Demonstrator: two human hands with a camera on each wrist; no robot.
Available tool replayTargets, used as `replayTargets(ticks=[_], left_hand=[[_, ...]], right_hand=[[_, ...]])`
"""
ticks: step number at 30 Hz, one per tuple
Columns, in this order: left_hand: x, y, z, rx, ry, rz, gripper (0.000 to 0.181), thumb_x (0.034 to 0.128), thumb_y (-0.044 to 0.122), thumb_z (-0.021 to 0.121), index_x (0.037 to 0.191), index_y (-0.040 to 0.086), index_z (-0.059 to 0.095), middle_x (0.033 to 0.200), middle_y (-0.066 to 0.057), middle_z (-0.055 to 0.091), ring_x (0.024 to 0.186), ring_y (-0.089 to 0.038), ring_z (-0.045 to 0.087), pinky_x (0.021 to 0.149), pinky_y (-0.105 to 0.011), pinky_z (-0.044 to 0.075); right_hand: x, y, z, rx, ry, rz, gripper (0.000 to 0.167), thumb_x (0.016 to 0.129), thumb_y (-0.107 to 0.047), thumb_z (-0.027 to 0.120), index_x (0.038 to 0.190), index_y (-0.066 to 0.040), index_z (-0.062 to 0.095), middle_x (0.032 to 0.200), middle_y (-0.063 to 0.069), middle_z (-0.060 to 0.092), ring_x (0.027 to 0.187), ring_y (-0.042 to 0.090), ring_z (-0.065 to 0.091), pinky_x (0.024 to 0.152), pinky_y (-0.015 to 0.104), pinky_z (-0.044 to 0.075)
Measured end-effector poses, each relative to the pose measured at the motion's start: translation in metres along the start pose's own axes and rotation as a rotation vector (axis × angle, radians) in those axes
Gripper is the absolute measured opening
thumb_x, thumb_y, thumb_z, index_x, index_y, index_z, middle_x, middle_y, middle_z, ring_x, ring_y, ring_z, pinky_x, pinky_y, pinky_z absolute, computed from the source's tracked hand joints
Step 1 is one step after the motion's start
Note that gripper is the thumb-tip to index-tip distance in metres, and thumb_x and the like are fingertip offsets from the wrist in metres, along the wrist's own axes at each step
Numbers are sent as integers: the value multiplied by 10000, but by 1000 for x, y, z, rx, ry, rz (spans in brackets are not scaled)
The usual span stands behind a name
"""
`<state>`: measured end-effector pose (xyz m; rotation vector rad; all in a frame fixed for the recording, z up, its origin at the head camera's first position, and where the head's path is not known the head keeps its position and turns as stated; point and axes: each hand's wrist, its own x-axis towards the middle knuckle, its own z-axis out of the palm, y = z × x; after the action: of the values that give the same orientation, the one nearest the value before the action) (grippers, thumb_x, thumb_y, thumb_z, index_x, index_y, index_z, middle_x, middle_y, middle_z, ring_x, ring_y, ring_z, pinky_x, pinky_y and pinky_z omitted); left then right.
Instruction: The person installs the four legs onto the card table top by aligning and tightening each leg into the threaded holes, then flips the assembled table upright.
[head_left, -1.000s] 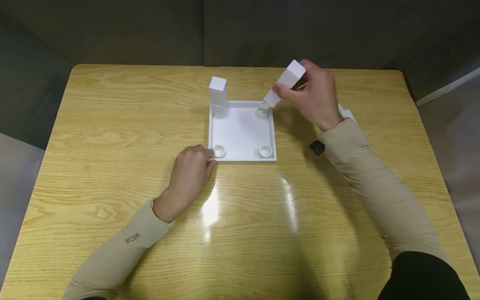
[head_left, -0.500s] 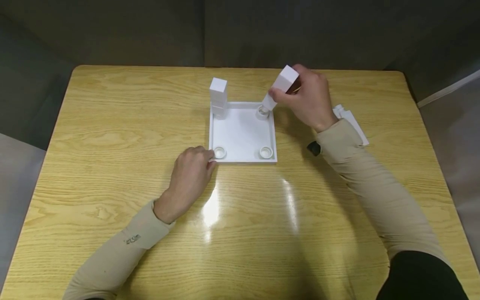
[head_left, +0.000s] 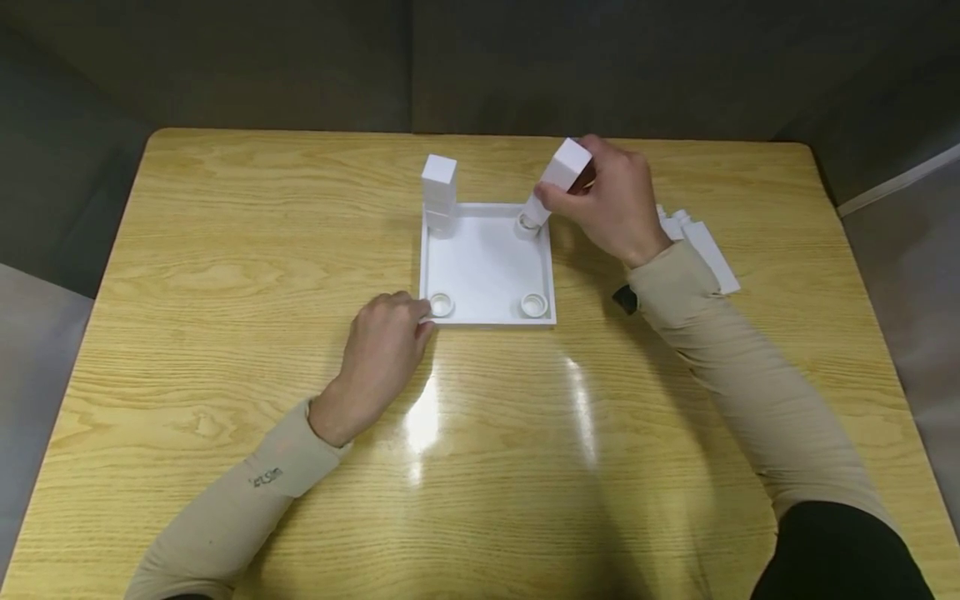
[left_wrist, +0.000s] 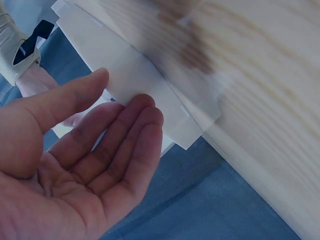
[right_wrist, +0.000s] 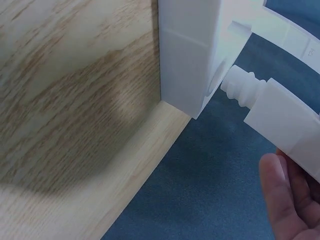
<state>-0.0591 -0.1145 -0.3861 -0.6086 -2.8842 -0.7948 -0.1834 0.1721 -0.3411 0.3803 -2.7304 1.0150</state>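
An upturned square white tabletop (head_left: pixel 487 267) with a raised rim lies on the table, a round socket at each corner. At its near left corner my left hand (head_left: pixel 382 342) grips the rim, thumb against the front wall. My right hand (head_left: pixel 618 204) pinches a white square table leg (head_left: pixel 558 173), tilted over the far right socket (head_left: pixel 525 230). Its threaded end (right_wrist: pixel 243 85) faces that socket in the right wrist view, with a slight gap. Another leg (head_left: pixel 439 183) stands upright at the far left corner. Rings show in the near left (head_left: pixel 441 304) and near right (head_left: pixel 533 306) sockets.
Loose white legs (head_left: pixel 711 252) lie to the right of the tabletop, partly behind my right sleeve (head_left: pixel 697 308). The wooden table (head_left: pixel 247 250) ends at a dark grey partition (head_left: pixel 300 67) at the back. A black strap (head_left: pixel 625 300) hangs by the right cuff.
The tilted leg and my right hand have moved slightly left and down, bringing the threaded end closer to the far right socket. My left hand keeps its place.
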Motion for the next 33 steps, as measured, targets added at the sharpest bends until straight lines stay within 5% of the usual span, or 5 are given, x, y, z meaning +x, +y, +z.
replayTargets(ticks=[19, 33], left_hand=[[0, 0, 2, 1, 4, -6, 118, 887, -50, 878, 969, -89, 803, 876, -224, 763, 796, -367, 744, 728, -474, 653], [0, 1, -2, 15, 13, -1, 102, 898, -37, 871, 955, -84, 801, 865, -222, 760, 776, -368, 733, 737, -491, 645]], right_hand=[[1, 2, 7, -24, -27, -16, 462, 964, -245, 821, 1259, 85, 690, 1018, 219, 745, 874, 352, 719, 702, 209, 455], [-5, 1, 4, -13, -6, -63, 401, 953, -228, 829, 1169, 77, 683, 992, 204, 747, 855, 335, 751, 704, 126, 464]])
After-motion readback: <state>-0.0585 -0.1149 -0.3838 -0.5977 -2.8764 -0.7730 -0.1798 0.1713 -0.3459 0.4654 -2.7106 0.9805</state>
